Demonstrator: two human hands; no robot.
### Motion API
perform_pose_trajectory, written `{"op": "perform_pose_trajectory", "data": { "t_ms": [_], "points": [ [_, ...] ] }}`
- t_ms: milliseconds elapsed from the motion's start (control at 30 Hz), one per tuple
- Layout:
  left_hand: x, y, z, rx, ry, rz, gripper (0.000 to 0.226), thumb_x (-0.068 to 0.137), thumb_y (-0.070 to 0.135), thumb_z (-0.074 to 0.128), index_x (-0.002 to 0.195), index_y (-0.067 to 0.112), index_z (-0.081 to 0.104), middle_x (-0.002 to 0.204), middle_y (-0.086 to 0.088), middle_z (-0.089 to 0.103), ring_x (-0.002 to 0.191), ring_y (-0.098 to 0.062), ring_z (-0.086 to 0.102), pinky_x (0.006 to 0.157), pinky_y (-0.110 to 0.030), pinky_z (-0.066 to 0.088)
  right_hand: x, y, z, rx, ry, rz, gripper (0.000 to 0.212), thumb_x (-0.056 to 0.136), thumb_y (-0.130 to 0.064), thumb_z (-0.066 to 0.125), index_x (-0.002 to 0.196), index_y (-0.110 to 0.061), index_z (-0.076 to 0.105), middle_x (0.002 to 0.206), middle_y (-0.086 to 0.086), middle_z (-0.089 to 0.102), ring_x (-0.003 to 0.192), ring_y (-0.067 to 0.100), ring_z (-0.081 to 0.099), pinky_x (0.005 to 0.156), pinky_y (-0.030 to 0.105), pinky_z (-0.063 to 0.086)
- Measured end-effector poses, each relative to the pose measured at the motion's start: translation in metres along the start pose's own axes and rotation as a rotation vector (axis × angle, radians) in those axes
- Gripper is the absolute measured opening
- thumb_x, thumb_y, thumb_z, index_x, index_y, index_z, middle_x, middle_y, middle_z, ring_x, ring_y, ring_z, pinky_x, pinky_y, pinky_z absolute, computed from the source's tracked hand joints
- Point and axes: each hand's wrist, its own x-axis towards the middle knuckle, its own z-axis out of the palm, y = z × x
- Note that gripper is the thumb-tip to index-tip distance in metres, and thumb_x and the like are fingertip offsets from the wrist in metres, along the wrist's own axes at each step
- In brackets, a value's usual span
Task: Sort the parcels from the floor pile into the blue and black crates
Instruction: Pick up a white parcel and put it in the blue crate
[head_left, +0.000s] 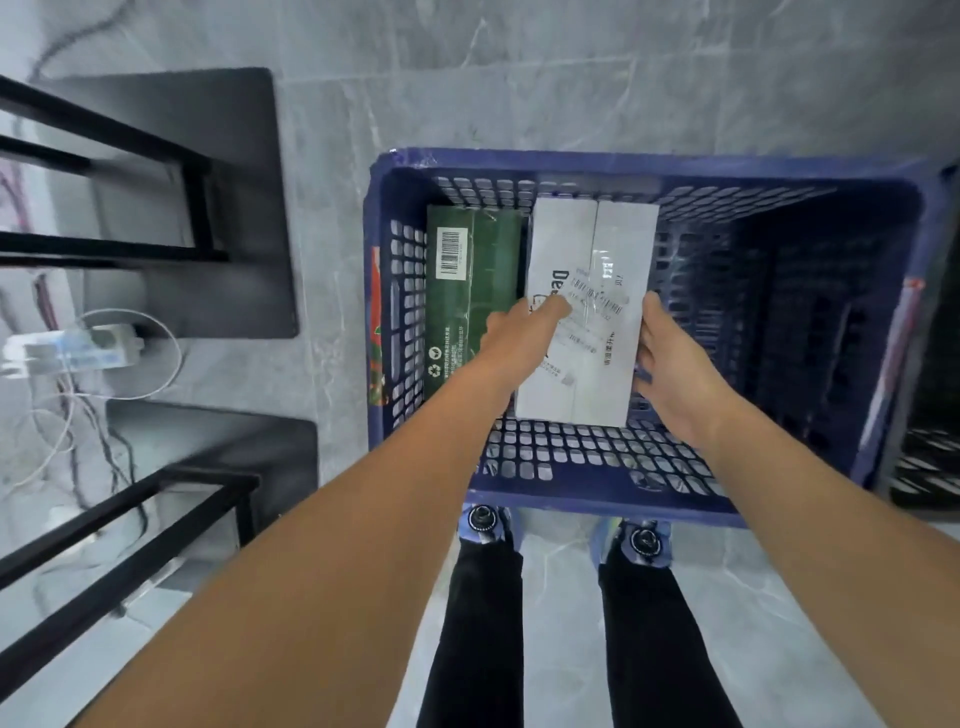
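Note:
A blue perforated crate (613, 499) stands on the floor right in front of my feet. Inside it a green box (470, 280) lies along the left wall. Beside the green box is a white parcel (587, 244) with a shipping label. My left hand (524, 332) grips the parcel's left edge, thumb over its top face. My right hand (670, 358) holds its right edge, fingers curled round the side. The right half of the crate's floor is dark. A black crate (930, 457) shows only as a sliver at the right edge.
Black metal table frames with flat foot plates (223, 208) stand to the left on the grey marble floor. A white power strip (78, 348) with several cables lies between them. My legs and shoes (639, 540) are just behind the crate.

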Motion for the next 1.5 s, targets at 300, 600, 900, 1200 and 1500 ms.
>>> {"op": "perform_pose_trajectory", "data": {
  "t_ms": [300, 600, 900, 1200, 1500],
  "points": [
    [0.033, -0.029, -0.004, 0.093, 0.085, 0.022, 0.077, 0.096, 0.055, 0.048, 0.163, 0.030, 0.019, 0.168, 0.000, 0.011, 0.153, -0.032, 0.017, 0.121, -0.059, 0.020, 0.040, 0.016, 0.015, 0.024, -0.062, -0.025, 0.055, 0.102, -0.069, 0.044, 0.151, -0.044, 0.048, 0.146, -0.025, 0.057, 0.133, -0.005, 0.050, 0.120, 0.037, 0.031],
    [0.036, -0.039, -0.016, 0.022, 0.076, 0.094, 0.063, 0.102, 0.046, 0.048, 0.160, 0.030, 0.029, 0.165, 0.001, 0.018, 0.148, -0.024, 0.028, 0.118, -0.046, 0.024, 0.057, 0.024, 0.026, 0.117, -0.064, -0.037, 0.095, 0.076, -0.080, 0.064, 0.159, -0.042, 0.038, 0.164, -0.020, 0.037, 0.154, 0.007, 0.028, 0.130, 0.046, 0.013],
    [0.030, -0.045, -0.020, -0.040, 0.031, 0.140, 0.062, 0.103, 0.042, 0.049, 0.161, 0.034, 0.028, 0.168, 0.004, 0.012, 0.149, -0.015, 0.024, 0.118, -0.040, 0.020, 0.066, 0.036, 0.036, -0.004, 0.003, -0.159, 0.092, 0.088, -0.071, 0.053, 0.166, -0.040, 0.017, 0.172, -0.020, 0.014, 0.157, 0.006, 0.016, 0.130, 0.047, 0.009],
    [0.018, -0.042, -0.019, -0.053, 0.021, 0.115, 0.070, 0.100, 0.052, 0.048, 0.162, 0.032, 0.024, 0.169, 0.009, 0.020, 0.153, -0.018, 0.023, 0.123, -0.053, 0.022, 0.059, 0.016, 0.022, 0.006, -0.069, -0.064, 0.093, 0.084, -0.080, 0.058, 0.163, -0.042, 0.027, 0.169, -0.022, 0.024, 0.156, 0.005, 0.019, 0.130, 0.051, 0.008],
    [-0.081, 0.005, -0.042, -0.193, 0.093, 0.183, 0.058, 0.102, 0.049, 0.045, 0.156, 0.028, 0.037, 0.159, 0.008, 0.039, 0.143, -0.014, 0.039, 0.118, -0.051, 0.033, -0.049, -0.066, 0.040, 0.038, -0.113, -0.159, 0.095, 0.086, -0.085, 0.052, 0.164, -0.040, 0.024, 0.172, -0.014, 0.019, 0.158, 0.012, 0.019, 0.130, 0.049, 0.011]
  ]
}}
